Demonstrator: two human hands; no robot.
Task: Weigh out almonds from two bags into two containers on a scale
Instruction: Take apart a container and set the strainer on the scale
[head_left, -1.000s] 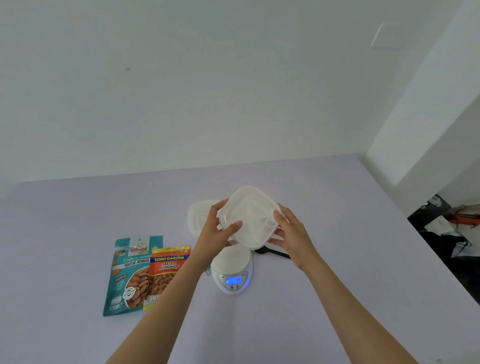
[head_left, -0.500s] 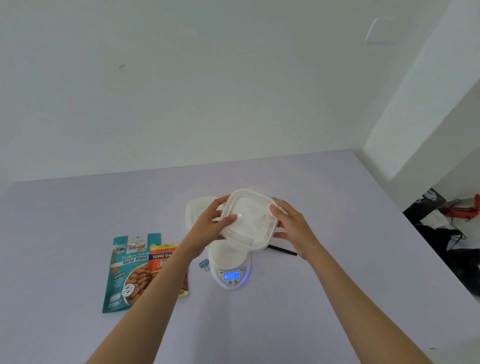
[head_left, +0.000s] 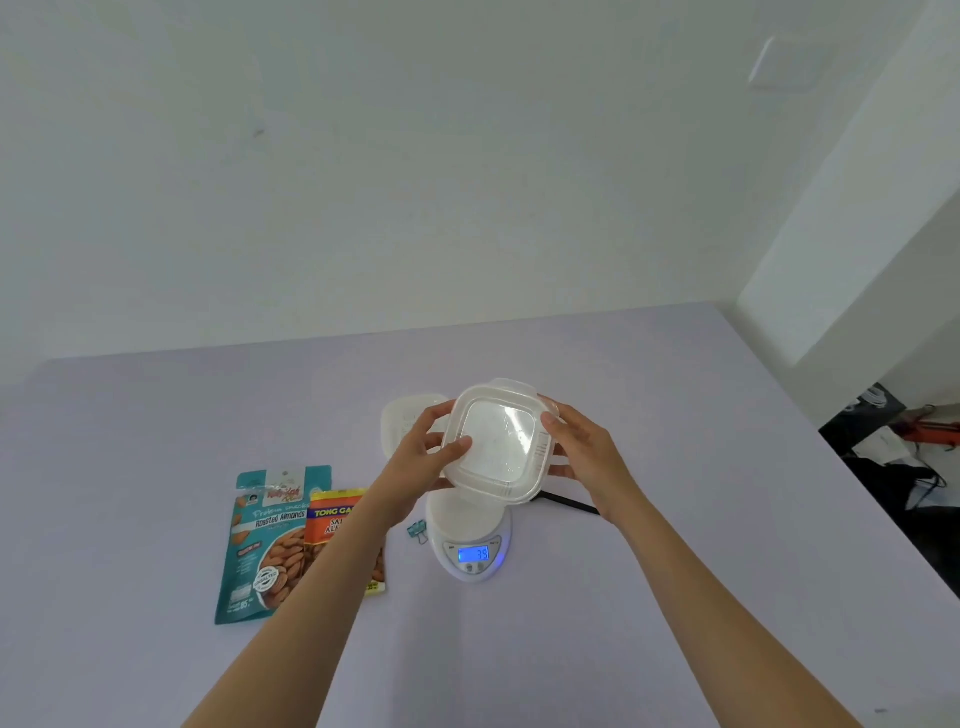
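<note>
Head view: held container (head_left: 496, 441) tilted in the air above scale (head_left: 470, 540).
Two containers, second container (head_left: 410, 421) on table (head_left: 675, 415) behind; two bags flat at left, teal bag (head_left: 270, 540) touching orange bag (head_left: 332, 519); one scale, showing 39. Left hand (head_left: 421, 460) clasping left edge, right hand (head_left: 582, 449) clasping right edge.

The teal bag (head_left: 270, 543) reads "Roasted Almonds", with smaller print too fine to make out; the orange bag (head_left: 335, 519) beside it shows "TONG GA…", the rest hidden behind an arm; the scale (head_left: 472, 551) display glows "39".
</note>
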